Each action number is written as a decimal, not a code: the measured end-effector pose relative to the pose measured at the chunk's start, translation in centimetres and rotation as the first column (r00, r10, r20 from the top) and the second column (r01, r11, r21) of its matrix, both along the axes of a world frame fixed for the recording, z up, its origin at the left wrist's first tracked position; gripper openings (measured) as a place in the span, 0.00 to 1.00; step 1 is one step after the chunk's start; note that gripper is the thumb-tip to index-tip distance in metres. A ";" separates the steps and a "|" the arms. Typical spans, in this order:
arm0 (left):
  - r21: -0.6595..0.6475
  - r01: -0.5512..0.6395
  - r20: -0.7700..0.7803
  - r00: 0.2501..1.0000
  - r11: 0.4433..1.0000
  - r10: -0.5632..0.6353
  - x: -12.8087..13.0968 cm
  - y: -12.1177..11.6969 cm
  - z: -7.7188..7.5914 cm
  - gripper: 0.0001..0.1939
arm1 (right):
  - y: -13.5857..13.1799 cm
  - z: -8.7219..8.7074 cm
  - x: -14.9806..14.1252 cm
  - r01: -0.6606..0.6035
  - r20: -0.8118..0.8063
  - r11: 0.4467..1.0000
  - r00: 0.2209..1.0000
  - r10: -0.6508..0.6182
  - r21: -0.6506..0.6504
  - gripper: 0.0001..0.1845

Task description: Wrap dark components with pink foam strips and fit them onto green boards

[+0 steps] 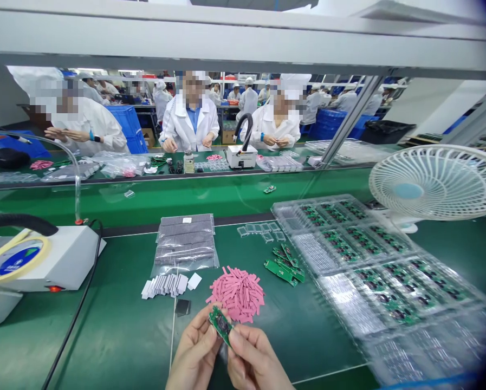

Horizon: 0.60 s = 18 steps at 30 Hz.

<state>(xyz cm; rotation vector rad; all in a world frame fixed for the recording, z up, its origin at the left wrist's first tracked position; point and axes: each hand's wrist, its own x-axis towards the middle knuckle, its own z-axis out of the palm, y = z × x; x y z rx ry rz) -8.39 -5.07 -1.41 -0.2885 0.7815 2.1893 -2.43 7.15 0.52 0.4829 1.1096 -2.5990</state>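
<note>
Both my hands hold a small green circuit board (pixel 221 324) at the bottom middle of the view, pinched by its edges. My left hand (pixel 194 346) grips its left side and my right hand (pixel 253 360) its lower end. Just beyond them lies a heap of pink strips (pixel 238 294), nearly touching my left fingertips. A row of white strips (pixel 165 284) lies to the left of the heap. Further right, several loose green boards (pixel 285 265) lie beside a clear plastic tray stack holding more boards (pixel 373 271).
A clear bag of grey strips (pixel 185 244) lies on the green bench (pixel 116 319). A white machine with a tape roll (pixel 35 260) stands at the left, and a white fan (pixel 438 184) at the right. Co-workers in white coats sit across a conveyor, under a metal shelf.
</note>
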 end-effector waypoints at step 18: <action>-0.299 -0.317 -0.306 0.925 0.900 0.224 0.6 0.4 2.2 0.22 | 0.6 1.1 0.4 -0.075 0.132 0.831 0.991 0.002 0.552 0.33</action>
